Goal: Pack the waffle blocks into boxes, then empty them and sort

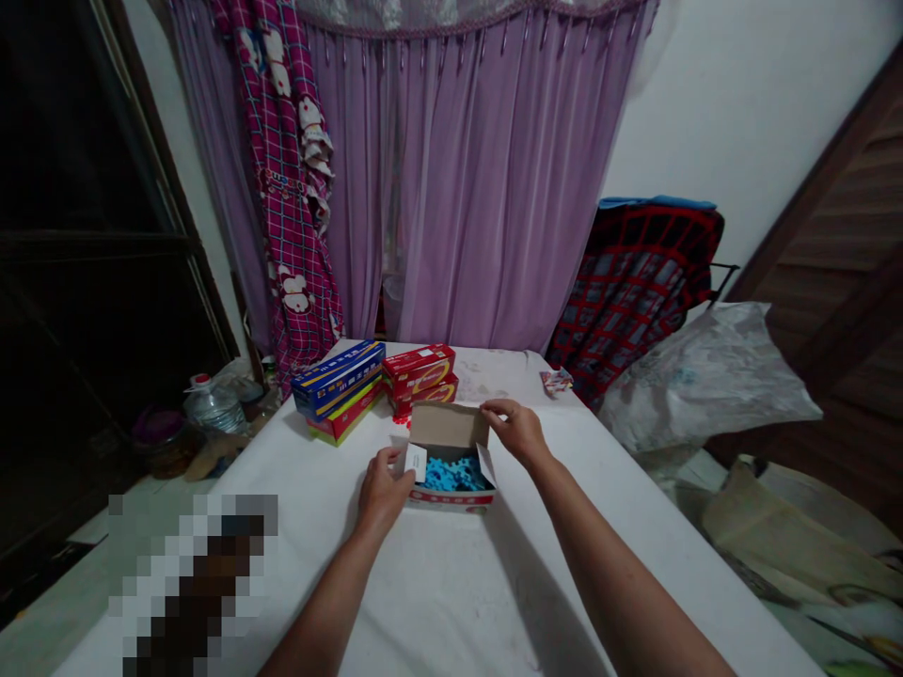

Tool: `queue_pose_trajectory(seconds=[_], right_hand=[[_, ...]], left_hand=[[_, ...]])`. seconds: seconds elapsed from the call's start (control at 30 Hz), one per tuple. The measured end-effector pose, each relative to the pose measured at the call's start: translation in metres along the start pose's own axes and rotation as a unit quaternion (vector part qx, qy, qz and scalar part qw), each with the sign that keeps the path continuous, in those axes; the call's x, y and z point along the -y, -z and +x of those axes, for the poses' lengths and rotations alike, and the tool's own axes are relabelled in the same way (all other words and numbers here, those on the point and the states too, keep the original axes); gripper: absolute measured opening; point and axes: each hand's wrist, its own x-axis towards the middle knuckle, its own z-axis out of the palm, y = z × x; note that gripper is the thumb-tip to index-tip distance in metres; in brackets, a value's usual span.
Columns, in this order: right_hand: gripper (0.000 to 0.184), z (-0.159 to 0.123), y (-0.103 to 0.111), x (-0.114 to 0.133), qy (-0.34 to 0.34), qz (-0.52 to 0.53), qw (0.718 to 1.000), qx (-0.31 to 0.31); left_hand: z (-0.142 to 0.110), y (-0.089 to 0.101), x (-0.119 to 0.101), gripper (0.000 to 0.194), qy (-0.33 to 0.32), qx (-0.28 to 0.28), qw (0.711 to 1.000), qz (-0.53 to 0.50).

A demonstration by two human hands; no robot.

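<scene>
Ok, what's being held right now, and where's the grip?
The open red-and-white carton. The right hand grips the upright lid's top edge near its right corner. The left hand is at the carton's left side; whether it grips can't be told.

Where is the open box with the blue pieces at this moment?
In the head view, the open box stands on the white-covered table, between the left hand and the right hand, just in front of the stacked red boxes.

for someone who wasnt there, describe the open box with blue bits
On the white-covered table below the purple curtain, an open box sits between the left hand and right hand. Unlike the closed red boxes and blue box behind it, it shows blue pieces.
</scene>
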Motion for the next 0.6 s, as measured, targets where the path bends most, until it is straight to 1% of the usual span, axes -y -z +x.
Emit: queue_pose_trajectory(seconds=[0.07, 0.13, 0.2, 0.27, 0.4, 0.47, 0.53, 0.6], right_hand=[[0.017, -0.02, 0.01, 0.001, 0.063, -0.012, 0.998, 0.005], [0.019, -0.042, 0.016, -0.001, 0.138, -0.024, 0.99, 0.001], [0.02, -0.061, 0.018, -0.004, 0.196, -0.034, 0.98, -0.011], [0.02, -0.075, 0.017, -0.008, 0.236, -0.044, 0.971, -0.019], [0.02, -0.091, 0.006, -0.017, 0.267, -0.07, 0.961, -0.033], [0.021, -0.095, 0.0, -0.022, 0.272, -0.078, 0.958, -0.043], [0.022, -0.099, -0.004, -0.026, 0.275, -0.084, 0.957, -0.047], [0.023, -0.101, -0.006, -0.028, 0.273, -0.091, 0.956, -0.047]], left_hand=[[0.0, -0.001, 0.001, 0.042, 0.003, -0.008, 1.0, -0.013], [0.001, -0.002, 0.001, 0.043, 0.004, -0.012, 1.0, -0.021], [0.0, -0.002, 0.001, 0.044, 0.005, -0.01, 1.0, -0.022], [0.0, -0.002, 0.0, 0.045, 0.007, -0.009, 1.0, -0.022], [-0.006, 0.0, 0.002, 0.043, 0.005, -0.015, 1.0, -0.023], [-0.01, 0.004, 0.005, 0.039, -0.018, -0.015, 0.999, -0.023], [-0.013, 0.012, 0.006, 0.037, -0.067, -0.014, 0.998, -0.014], [-0.013, 0.022, 0.005, 0.036, -0.142, -0.01, 0.99, 0.01]])
